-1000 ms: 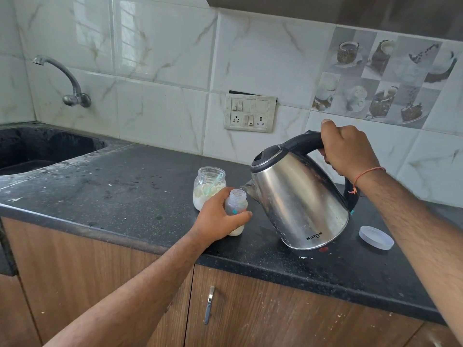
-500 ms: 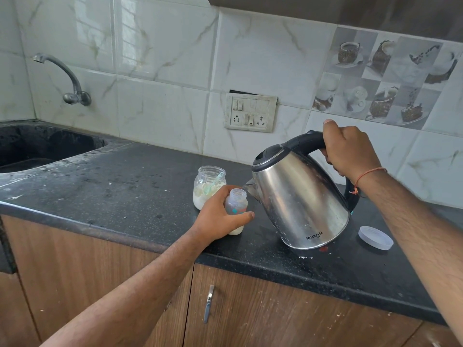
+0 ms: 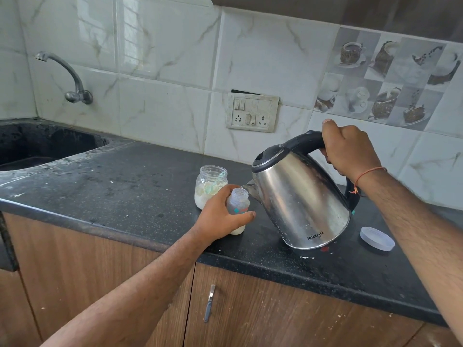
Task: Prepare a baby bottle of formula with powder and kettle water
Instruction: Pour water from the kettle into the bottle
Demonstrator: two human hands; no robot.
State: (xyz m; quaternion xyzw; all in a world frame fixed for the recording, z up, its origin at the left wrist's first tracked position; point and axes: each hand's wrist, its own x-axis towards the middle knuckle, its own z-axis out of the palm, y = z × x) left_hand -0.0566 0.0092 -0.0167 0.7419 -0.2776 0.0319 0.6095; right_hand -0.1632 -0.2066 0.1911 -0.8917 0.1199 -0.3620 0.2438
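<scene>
Curled around the small clear baby bottle [image 3: 238, 205], the left hand [image 3: 220, 220] held it upright on the black countertop [image 3: 112, 186], thumb across the front and fingers behind, with white powder showing at the bottle's base below the palm. Just right of that grip, the right hand [image 3: 350, 151] was wrapped tightly around the black handle of the stainless steel kettle [image 3: 300, 199], which tilted left with its spout at the bottle's open mouth. Whether its base touched the countertop could not be told. Just behind the left hand stood an open glass jar of formula powder [image 3: 209, 187] with a pale green scoop [image 3: 213, 185] inside. Well apart, to the kettle's right, a white lid [image 3: 377, 239] lay flat on the countertop.
</scene>
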